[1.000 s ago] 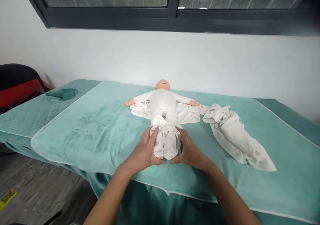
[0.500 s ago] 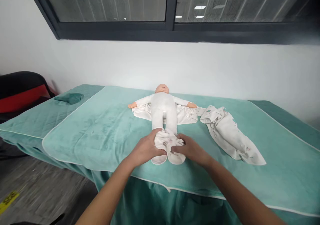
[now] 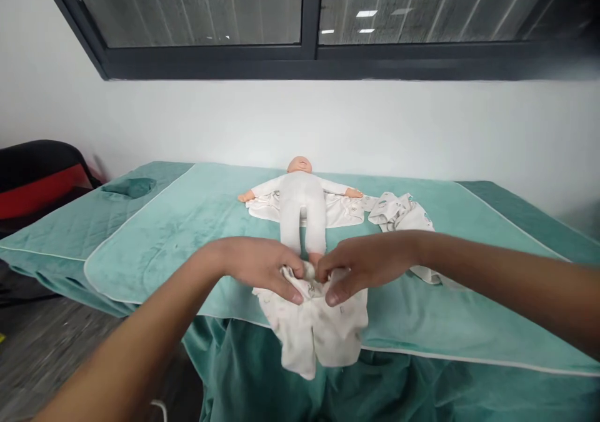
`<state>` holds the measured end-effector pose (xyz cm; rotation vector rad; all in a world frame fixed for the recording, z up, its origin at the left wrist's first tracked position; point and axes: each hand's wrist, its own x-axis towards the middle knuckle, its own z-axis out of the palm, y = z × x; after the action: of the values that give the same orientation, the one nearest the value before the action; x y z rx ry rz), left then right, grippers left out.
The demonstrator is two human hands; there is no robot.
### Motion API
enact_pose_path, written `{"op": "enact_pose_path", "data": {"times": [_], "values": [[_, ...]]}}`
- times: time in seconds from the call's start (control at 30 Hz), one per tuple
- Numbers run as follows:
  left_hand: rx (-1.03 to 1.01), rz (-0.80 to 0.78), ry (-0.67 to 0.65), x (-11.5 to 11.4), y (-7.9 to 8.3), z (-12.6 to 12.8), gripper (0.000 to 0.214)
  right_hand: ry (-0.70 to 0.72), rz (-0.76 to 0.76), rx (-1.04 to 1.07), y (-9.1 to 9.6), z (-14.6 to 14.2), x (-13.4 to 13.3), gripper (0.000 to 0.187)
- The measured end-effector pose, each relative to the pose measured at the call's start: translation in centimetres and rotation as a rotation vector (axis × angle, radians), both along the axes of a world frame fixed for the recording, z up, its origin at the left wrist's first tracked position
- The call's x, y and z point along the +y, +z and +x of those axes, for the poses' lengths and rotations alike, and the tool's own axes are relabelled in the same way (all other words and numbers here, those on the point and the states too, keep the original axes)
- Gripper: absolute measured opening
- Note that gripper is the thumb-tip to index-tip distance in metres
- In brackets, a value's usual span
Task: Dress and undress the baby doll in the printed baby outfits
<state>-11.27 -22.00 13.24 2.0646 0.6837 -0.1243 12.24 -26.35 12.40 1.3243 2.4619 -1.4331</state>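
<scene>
A baby doll [image 3: 302,190] in a white bodysuit lies on its back, head toward the wall and arms spread. My left hand [image 3: 262,266] and my right hand [image 3: 368,261] are both closed on the top edge of small white baby pants [image 3: 335,328], just in front of the doll's feet. The two legs of the pants hang toward me over the bed's front edge. One bare foot of the doll shows behind my right fingers; the other is hidden. Beneath the doll's back a printed white garment [image 3: 344,211] is spread out.
Another crumpled white printed garment [image 3: 400,212] lies to the right, partly behind my right forearm. A green cover [image 3: 187,222] drapes the massage bed, which has a face hole [image 3: 129,187] at the left. A black and red chair [image 3: 47,181] stands beyond it, and a wall [image 3: 234,122] rises behind.
The bunched pants around the doll's lower legs have come toward me and now hang open from my hands. My hands have turned inward, with the right forearm swung across the bed.
</scene>
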Motion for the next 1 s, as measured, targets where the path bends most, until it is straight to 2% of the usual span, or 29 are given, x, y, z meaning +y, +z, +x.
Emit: {"op": "enact_pose_path", "data": {"times": [0.07, 0.13, 0.23, 0.3, 0.37, 0.43, 0.53, 0.63, 0.7, 0.77, 0.83, 0.9, 0.97, 1.0], "values": [[-0.038, -0.017, 0.023, -0.4, 1.6, 0.3, 0.019, 0.037, -0.059, 0.077, 2.3, -1.0, -0.1, 0.027], [-0.068, -0.038, 0.024, -0.7, 2.8, 0.1, 0.020, 0.030, -0.039, 0.148, 3.7, -1.7, 0.0, 0.024], [-0.015, -0.025, -0.045, -0.8, 3.6, -0.7, 0.024, -0.007, 0.158, 0.176, 4.7, -2.1, 0.4, 0.021], [-0.027, -0.010, -0.036, -0.7, 3.7, -1.5, 0.025, -0.049, 0.298, 0.242, 5.1, -2.1, 0.5, 0.023], [-0.131, 0.047, 0.096, -0.5, 3.6, -2.0, 0.027, -0.127, 0.417, 0.349, 5.4, -2.1, 0.6, 0.026], [-0.271, 0.199, 0.319, -0.2, 3.5, -2.2, 0.029, -0.232, 0.539, 0.421, 5.7, -2.2, 1.0, 0.027], [-0.429, 0.613, 0.675, 0.8, 3.4, -2.1, 0.024, -0.314, 0.704, 0.386, 5.8, -2.8, 2.6, 0.028], [-0.491, 1.045, 0.909, 2.7, 3.0, -2.0, 0.015, -0.229, 0.762, 0.264, 5.0, -4.3, 5.5, 0.031], [-0.466, 1.217, 1.003, 4.5, 2.4, -2.3, 0.012, -0.260, 0.754, 0.313, 4.0, -5.7, 7.9, 0.034], [-0.386, 1.297, 1.092, 6.3, 1.4, -2.5, 0.012, -0.426, 0.668, 0.494, 2.6, -7.4, 10.6, 0.035], [-0.311, 1.311, 1.153, 7.6, -0.1, -2.4, 0.020, -0.633, 0.479, 0.696, 0.8, -8.9, 13.5, 0.035], [-0.303, 1.264, 1.116, 8.1, -2.3, -1.6, 0.033, -0.791, 0.305, 0.798, -1.4, -9.8, 16.4, 0.028], [-0.383, 1.143, 0.949, 7.9, -5.2, -0.2, 0.034, -0.849, 0.265, 0.739, -3.7, -9.8, 19.1, 0.020], [-0.421, 1.031, 0.841, 7.9, -6.8, 0.6, 0.033, -0.857, 0.286, 0.696, -4.9, -9.4, 20.4, 0.017]]}}
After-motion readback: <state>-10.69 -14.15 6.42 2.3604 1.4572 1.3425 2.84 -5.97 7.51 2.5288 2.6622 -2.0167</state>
